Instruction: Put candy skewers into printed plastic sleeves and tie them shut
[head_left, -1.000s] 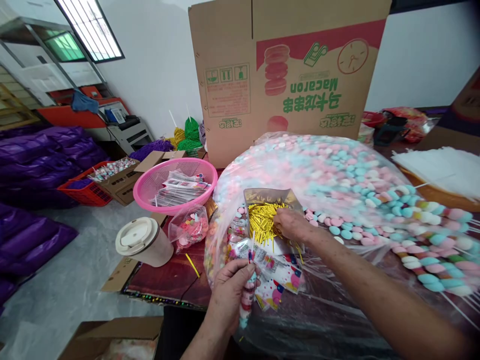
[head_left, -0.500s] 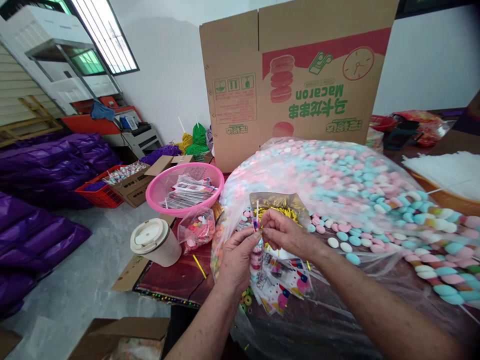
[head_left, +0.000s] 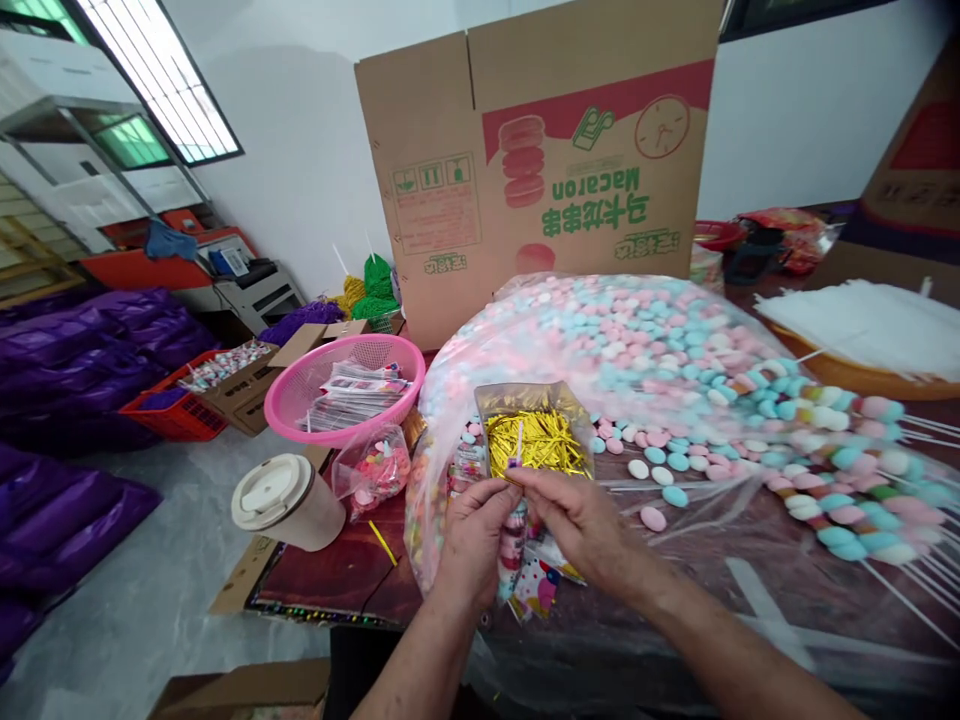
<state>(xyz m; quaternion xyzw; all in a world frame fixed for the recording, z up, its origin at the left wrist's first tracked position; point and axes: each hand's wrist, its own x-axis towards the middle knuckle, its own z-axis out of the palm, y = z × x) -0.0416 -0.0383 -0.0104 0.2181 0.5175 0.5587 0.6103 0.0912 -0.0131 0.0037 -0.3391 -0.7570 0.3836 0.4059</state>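
My left hand [head_left: 471, 535] is closed around the top of a bagged candy skewer [head_left: 511, 550], which hangs upright below the fingers. Its white stick [head_left: 520, 440] pokes up above both hands. Pressed against the left fingertips, my right hand [head_left: 581, 515] pinches a thin gold twist tie [head_left: 513, 481] at the gathered neck of the bag. The fingers hide most of the tie. Just behind the hands, a box holds a heap of gold twist ties [head_left: 544, 440]. Printed plastic bags [head_left: 536, 588] lie beneath my hands, partly covered.
A big clear sack of pastel candies [head_left: 600, 330] fills the table behind. Candy skewers [head_left: 862, 500] lie at right. To the left are a pink basket [head_left: 274, 400] of packets, a lidded cup [head_left: 300, 505] and a small candy bag [head_left: 375, 468]. A cardboard box [head_left: 435, 110] stands behind.
The view has shifted, so the scene sits further left. My right hand has come lower and closer against my left at the bag's neck, uncovering more of the gold ties.
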